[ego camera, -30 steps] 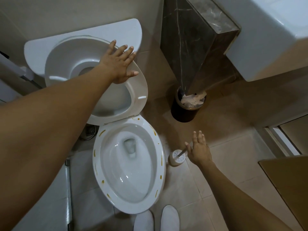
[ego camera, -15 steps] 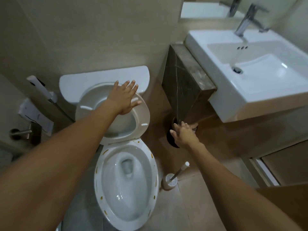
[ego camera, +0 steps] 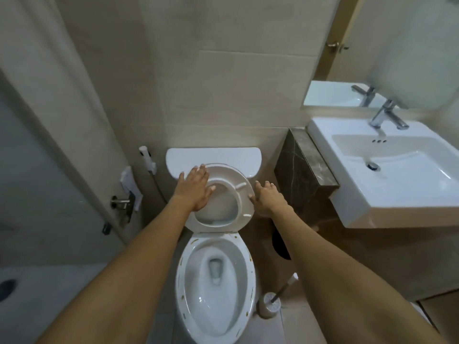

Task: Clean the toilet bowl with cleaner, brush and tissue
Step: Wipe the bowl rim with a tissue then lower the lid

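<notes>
**Both hands now at the raised seat**

Since half a second ago our right hand (ego camera: 269, 200) has left the spot low beside the dark marble-faced cabinet block (ego camera: 304, 175) and come up to the right edge of the raised white plastic toilet seat (ego camera: 242, 194). Our view has also tipped upward, so more of the beige tiled wall (ego camera: 223, 83) and the mirror (ego camera: 382, 45) now shows. Our left hand (ego camera: 197, 192) is still flat on the seat, though it now lies on the left part of the ring and not the upper right.

We hold the left hand with fingers straight and spread, palm pressed against the seat, fingertips reaching toward the white ceramic cistern (ego camera: 213, 158). Our right hand is also open, fingers straight and slightly apart, thumb at the seat's right rim; whether the palm touches the seat we cannot tell. Both forearms stretch forward from the bottom corners.

Below the seat, the white oval toilet bowl (ego camera: 249, 264) stands uncovered, with yellow-brown marks dotted round its rim. On the floor just right of the bowl stands the white toilet brush (ego camera: 283, 290) in its round white holder (ego camera: 268, 306), handle leaning up to the right. Further right hangs the white rectangular washbasin (ego camera: 397, 194) with a chrome tap (ego camera: 385, 115).
</notes>
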`<state>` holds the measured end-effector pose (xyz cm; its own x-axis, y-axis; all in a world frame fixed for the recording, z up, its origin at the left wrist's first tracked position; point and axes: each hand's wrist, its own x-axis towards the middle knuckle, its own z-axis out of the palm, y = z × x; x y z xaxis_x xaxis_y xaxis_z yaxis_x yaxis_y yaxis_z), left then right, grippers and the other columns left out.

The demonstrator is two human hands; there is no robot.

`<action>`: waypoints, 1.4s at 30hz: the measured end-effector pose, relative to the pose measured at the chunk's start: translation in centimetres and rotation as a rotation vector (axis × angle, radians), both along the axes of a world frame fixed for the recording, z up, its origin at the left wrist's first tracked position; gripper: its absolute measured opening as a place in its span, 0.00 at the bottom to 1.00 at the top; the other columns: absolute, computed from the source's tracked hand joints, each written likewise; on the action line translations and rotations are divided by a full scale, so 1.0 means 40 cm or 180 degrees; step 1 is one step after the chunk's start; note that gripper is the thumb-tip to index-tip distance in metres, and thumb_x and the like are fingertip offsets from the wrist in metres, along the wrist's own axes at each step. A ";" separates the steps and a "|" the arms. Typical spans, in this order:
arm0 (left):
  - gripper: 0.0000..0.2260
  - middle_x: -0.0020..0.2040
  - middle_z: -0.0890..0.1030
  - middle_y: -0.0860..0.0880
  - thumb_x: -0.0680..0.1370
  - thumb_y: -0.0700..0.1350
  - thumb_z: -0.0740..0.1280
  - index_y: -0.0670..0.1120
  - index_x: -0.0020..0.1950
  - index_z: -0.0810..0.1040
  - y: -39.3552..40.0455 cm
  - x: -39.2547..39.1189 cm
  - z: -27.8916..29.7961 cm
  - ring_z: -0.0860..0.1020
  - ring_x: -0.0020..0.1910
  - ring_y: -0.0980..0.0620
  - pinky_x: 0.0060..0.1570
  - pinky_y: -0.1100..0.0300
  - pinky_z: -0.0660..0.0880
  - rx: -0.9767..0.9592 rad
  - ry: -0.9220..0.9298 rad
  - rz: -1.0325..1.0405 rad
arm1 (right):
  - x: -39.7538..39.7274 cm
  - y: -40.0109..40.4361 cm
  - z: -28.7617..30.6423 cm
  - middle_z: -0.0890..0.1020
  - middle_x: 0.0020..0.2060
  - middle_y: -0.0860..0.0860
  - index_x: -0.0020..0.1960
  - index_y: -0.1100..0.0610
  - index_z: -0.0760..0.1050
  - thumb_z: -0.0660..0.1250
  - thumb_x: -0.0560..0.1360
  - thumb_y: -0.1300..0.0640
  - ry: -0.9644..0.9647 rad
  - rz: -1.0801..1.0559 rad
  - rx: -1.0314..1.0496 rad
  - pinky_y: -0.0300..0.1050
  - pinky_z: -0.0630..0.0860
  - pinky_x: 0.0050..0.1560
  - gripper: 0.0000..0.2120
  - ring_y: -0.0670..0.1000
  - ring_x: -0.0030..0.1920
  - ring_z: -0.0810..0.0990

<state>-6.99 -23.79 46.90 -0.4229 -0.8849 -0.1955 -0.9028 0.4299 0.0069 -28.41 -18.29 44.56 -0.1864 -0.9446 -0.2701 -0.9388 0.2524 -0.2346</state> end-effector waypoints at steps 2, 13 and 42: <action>0.28 0.78 0.40 0.48 0.83 0.57 0.45 0.45 0.79 0.44 0.025 0.020 0.002 0.42 0.77 0.48 0.73 0.45 0.43 0.0048 0.0059 0.0202 | 0.017 -0.005 0.015 0.53 0.77 0.57 0.79 0.53 0.50 0.54 0.82 0.45 -0.0010 0.0140 -0.0065 0.58 0.55 0.73 0.30 0.59 0.77 0.49; 0.28 0.78 0.42 0.47 0.83 0.57 0.46 0.45 0.78 0.43 0.209 0.098 0.016 0.42 0.77 0.49 0.73 0.47 0.41 0.0051 0.0367 0.1529 | 0.077 -0.029 0.057 0.60 0.74 0.59 0.77 0.56 0.53 0.53 0.81 0.44 0.0087 0.1167 -0.0072 0.59 0.60 0.72 0.29 0.60 0.74 0.58; 0.28 0.79 0.45 0.46 0.83 0.56 0.46 0.43 0.78 0.45 1.158 0.776 -0.186 0.45 0.77 0.48 0.74 0.46 0.45 0.0443 0.0469 0.4251 | 1.002 0.518 -0.079 0.56 0.76 0.59 0.78 0.59 0.50 0.52 0.82 0.46 0.0221 0.3615 0.0425 0.55 0.57 0.74 0.29 0.59 0.76 0.53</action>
<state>24.05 22.54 39.47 0.7138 -0.6099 -0.3443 -0.6143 -0.7813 0.1106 11.68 2.44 41.39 0.7376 -0.5416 -0.4034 -0.6504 -0.7305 -0.2084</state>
